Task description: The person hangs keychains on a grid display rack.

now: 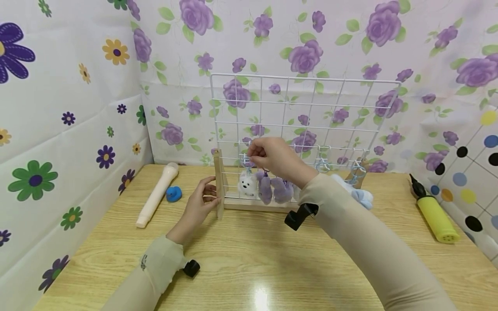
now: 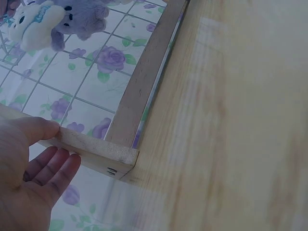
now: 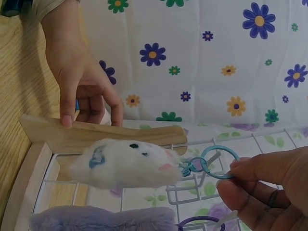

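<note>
In the head view, a white wire grid rack [image 1: 305, 78] stands on a wooden base between wooden side posts. My left hand [image 1: 200, 199] grips the left wooden post [image 1: 218, 183], its thumb on one face and its fingers around the other. My right hand [image 1: 278, 155] pinches the light-blue ring [image 3: 221, 147] of a white plush keychain [image 1: 247, 185] between thumb and fingertips. That ring is close by a wire hook on the grid. Beside the white plush hang purple plush keychains [image 1: 265, 190]. A blue-and-white plush [image 1: 362, 198] at the right is partly hidden by my right sleeve.
Left of the rack lie a long pale stick [image 1: 157, 196] with a rounded end and a small blue duck [image 1: 173, 194]. A yellow pump [image 1: 435, 216] with a black nozzle lies at the far right. Flowered cloth [image 1: 175, 99] hangs behind the table [image 1: 241, 259].
</note>
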### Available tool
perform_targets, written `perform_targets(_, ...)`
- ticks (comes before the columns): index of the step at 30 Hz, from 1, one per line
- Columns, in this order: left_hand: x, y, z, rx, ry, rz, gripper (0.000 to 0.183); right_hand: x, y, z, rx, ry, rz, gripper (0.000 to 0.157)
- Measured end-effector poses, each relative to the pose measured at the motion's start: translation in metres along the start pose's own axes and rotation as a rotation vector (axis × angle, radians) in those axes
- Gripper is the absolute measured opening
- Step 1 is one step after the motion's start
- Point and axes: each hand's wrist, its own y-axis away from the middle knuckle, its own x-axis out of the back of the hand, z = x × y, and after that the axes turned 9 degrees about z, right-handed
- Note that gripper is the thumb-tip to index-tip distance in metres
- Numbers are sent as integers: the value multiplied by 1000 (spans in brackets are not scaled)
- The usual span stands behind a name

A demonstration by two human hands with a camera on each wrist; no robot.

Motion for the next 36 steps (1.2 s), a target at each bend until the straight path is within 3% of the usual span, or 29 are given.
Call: perform_targets(36,1,-1,-2,-10,5,2,64,-14,-12,-3,5,114,-46,12)
